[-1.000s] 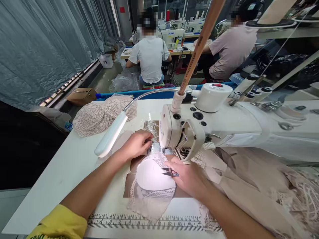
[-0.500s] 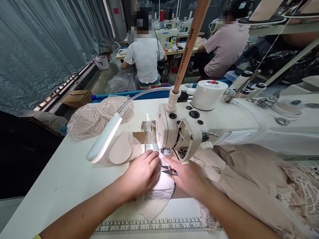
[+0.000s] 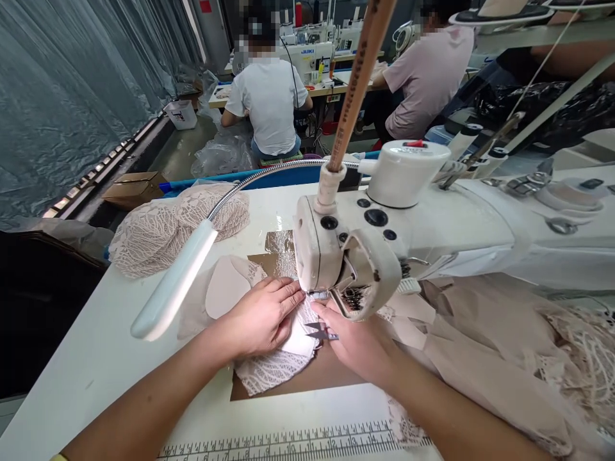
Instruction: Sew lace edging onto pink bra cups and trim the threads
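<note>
Pressing on a pale pink lace piece (image 3: 271,372) by the needle area of the white sewing machine (image 3: 314,237), my left hand (image 3: 265,312) lies with its fingers stretched out flat. A smooth white cup-like panel shows on the lace below that hand. My right hand (image 3: 360,339) has closed fingers round small thread snips (image 3: 317,331), whose blades point left over the work. Its thumb and index finger touch the lace close to the presser foot. The needle itself is hidden behind the machine head.
A lamp (image 3: 175,282) on a bent metal neck hangs over the table's left side. Stacked lace pieces (image 3: 158,230) lie at the back left, beige fabric (image 3: 485,346) at the right. A printed ruler scale (image 3: 298,445) runs along the front. Two people sit at machines beyond.
The lace has turned, its lower end swinging left and away from the table's front edge. My left hand has shifted slightly left and forward. My right hand still holds the snips.
</note>
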Motion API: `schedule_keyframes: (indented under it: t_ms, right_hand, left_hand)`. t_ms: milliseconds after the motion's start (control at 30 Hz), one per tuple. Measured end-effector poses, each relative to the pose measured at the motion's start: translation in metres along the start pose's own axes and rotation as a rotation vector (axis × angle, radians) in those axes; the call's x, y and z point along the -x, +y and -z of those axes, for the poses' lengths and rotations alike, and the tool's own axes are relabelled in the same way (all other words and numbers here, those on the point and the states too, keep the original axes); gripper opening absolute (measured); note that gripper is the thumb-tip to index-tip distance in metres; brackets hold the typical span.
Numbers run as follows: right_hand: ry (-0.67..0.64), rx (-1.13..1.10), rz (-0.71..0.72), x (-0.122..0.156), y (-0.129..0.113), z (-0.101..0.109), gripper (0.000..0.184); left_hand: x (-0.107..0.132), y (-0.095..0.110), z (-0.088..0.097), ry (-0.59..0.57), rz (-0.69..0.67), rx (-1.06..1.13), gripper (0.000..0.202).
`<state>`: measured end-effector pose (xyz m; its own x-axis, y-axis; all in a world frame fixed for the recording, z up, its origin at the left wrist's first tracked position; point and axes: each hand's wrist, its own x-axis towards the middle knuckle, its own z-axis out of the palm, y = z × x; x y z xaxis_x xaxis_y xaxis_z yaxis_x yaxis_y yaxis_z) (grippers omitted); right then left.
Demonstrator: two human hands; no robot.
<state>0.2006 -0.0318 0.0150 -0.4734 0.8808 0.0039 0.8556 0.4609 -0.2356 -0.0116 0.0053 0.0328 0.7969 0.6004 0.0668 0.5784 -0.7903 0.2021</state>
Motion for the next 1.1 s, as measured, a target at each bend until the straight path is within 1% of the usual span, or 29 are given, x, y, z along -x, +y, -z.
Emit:
schedule_keyframes:
  t_ms: [100, 200, 267, 333, 467, 633, 733, 900, 1000, 1100]
  right_hand:
    - [-0.009, -0.001, 0.021, 0.002, 0.002, -0.002, 0.042]
    - [0.003, -0.005, 0.054, 0.003, 0.003, -0.007, 0.041]
    - [0.022, 0.013, 0.061, 0.004, 0.003, -0.012, 0.042]
    - [0.032, 0.034, 0.051, 0.006, 0.004, -0.017, 0.042]
    - [0.052, 0.050, 0.037, 0.006, 0.005, -0.026, 0.041]
    - [0.075, 0.061, -0.042, 0.004, 0.006, -0.033, 0.049]
    - [0.098, 0.057, -0.034, 0.004, 0.007, -0.034, 0.048]
    - [0.110, 0.040, 0.068, 0.007, 0.008, -0.031, 0.040]
    - [0.106, 0.033, 0.061, 0.008, 0.007, -0.030, 0.039]
    - [0.109, 0.029, 0.079, 0.007, 0.005, -0.028, 0.042]
  left_hand:
    - [0.002, 0.000, -0.001, 0.005, -0.025, -0.052, 0.022]
    - [0.004, 0.003, -0.007, 0.048, -0.062, -0.068, 0.028]
    - [0.005, 0.006, -0.012, 0.080, -0.064, -0.045, 0.026]
    - [0.005, 0.008, -0.014, 0.104, -0.049, -0.023, 0.023]
    - [0.004, 0.007, -0.015, 0.110, -0.041, -0.010, 0.026]
    - [0.004, 0.002, -0.017, 0.109, -0.024, -0.019, 0.026]
    - [0.005, 0.000, -0.018, 0.109, -0.014, -0.019, 0.026]
    - [0.004, 0.001, -0.017, 0.151, -0.067, 0.027, 0.025]
    - [0.004, 0.001, -0.016, 0.163, -0.108, 0.056, 0.026]
    - [0.004, -0.001, -0.017, 0.152, -0.117, 0.065, 0.026]
